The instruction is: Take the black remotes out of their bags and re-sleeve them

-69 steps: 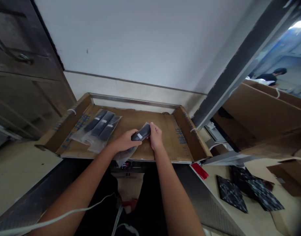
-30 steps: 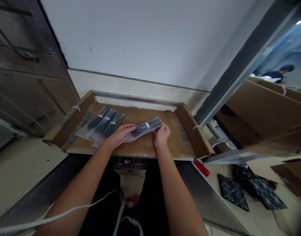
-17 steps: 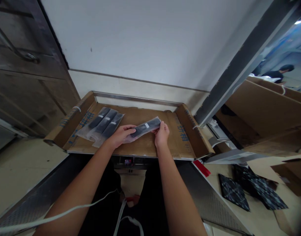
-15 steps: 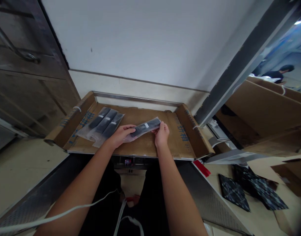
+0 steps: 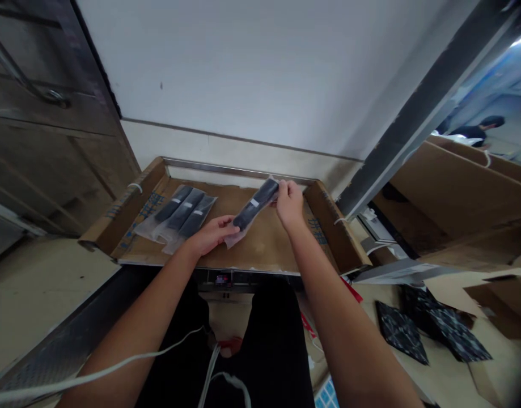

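Note:
Between my two hands, tilted up to the right, is a long dark item in a clear plastic sleeve (image 5: pixel 255 205) with a small white label on it. My left hand (image 5: pixel 213 233) pinches its lower end, thumb on top. At the upper end, my right hand (image 5: pixel 289 201) has its fingers closed on the sleeve; its fingertips are partly hidden. To the left, three similar bagged dark items (image 5: pixel 179 214) lie side by side on a cardboard-lined tray (image 5: pixel 281 249).
Raised cardboard sides (image 5: pixel 334 232) edge the tray, and a white wall (image 5: pixel 226 73) rises behind it. A large cardboard box (image 5: pixel 464 198) stands at right, with dark patterned packages (image 5: pixel 400 331) on the floor. A white cable (image 5: pixel 128 360) crosses my left arm. Another person (image 5: pixel 477 129) is far right.
My right hand has moved up and slightly right, turning the bagged item from nearly level to a steeper tilt. My left hand stays near the same spot.

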`<action>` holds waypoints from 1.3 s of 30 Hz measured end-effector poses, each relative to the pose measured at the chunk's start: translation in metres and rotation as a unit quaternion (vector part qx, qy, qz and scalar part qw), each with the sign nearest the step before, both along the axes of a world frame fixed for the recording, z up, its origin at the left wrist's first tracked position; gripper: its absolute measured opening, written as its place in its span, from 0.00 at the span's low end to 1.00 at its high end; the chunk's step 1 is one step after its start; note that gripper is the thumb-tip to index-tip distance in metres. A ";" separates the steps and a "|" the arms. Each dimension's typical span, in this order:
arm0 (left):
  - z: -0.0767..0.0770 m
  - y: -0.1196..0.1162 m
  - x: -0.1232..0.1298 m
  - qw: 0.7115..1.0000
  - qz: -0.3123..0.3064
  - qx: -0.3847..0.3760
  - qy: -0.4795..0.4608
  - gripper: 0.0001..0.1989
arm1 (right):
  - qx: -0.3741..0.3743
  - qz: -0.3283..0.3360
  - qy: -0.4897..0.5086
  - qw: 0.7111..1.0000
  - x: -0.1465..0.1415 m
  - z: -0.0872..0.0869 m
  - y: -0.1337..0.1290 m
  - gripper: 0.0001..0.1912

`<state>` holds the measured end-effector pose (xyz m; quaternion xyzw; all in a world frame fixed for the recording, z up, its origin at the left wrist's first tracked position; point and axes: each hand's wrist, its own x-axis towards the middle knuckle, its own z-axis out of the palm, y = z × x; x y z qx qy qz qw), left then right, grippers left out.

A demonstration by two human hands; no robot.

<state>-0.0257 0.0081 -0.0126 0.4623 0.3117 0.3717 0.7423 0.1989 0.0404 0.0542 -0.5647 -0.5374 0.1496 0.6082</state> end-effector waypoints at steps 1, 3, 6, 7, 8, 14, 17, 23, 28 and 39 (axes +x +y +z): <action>0.000 -0.001 -0.001 1.000 -0.018 0.015 0.006 0.23 | 0.007 0.009 -0.054 0.998 -0.004 0.011 0.000 0.19; -0.001 -0.001 -0.001 0.998 -0.037 0.040 0.015 0.24 | 0.021 0.024 -0.137 0.990 -0.015 0.032 -0.001 0.19; -0.003 -0.001 -0.001 0.998 -0.039 0.051 0.024 0.21 | 0.037 0.043 -0.181 0.982 -0.031 0.055 -0.003 0.19; -0.004 0.000 0.000 0.998 -0.039 0.052 0.025 0.21 | 0.037 0.055 -0.188 0.980 -0.035 0.060 -0.003 0.19; -0.005 0.000 0.000 0.998 -0.037 0.052 0.024 0.21 | 0.036 0.070 -0.196 0.977 -0.039 0.063 -0.003 0.19; -0.005 -0.002 0.001 0.998 -0.016 0.056 0.028 0.19 | 0.055 0.112 -0.191 0.974 -0.050 0.073 -0.006 0.19; -0.005 -0.002 0.002 0.997 -0.011 0.065 0.032 0.17 | 0.066 0.115 -0.147 0.980 -0.045 0.073 0.000 0.21; -0.009 0.001 0.001 0.996 -0.012 0.078 0.039 0.18 | 0.036 0.152 -0.053 0.986 -0.038 0.071 0.018 0.21; -0.008 0.001 0.000 0.995 -0.033 0.088 0.037 0.16 | 0.042 0.161 0.010 0.986 -0.038 0.079 0.029 0.20; -0.008 0.004 0.001 0.990 0.111 0.075 0.045 0.21 | 0.076 -0.145 0.266 0.950 0.038 0.111 0.014 0.10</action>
